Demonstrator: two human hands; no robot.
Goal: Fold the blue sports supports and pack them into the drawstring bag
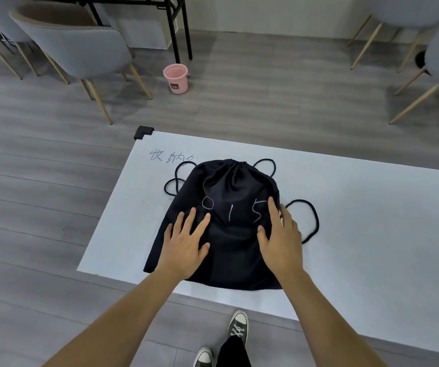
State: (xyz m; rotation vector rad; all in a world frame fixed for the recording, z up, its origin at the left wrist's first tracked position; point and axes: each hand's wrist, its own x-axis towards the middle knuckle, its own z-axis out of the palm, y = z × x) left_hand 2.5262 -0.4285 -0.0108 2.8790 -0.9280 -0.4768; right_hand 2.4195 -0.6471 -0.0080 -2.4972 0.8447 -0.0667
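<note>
A black drawstring bag [235,189] lies flat on the white table [358,207], its mouth cinched at the far end and "015" chalked on its front. Its black cords [311,221] loop out on both sides. My left hand [186,241] rests palm down on the bag's left half, fingers spread. On the bag's right half, my right hand [282,237] also presses flat with fingers apart. The bag bulges slightly in the middle. No blue sports supports are visible; whether they are inside the bag I cannot tell.
Handwritten characters [172,156] mark the table near its far left corner, which has a black corner guard [142,132]. A pink bucket [176,78] stands on the grey floor beyond. Grey chairs [75,46] stand at left and right. My shoes [238,327] show below the table edge.
</note>
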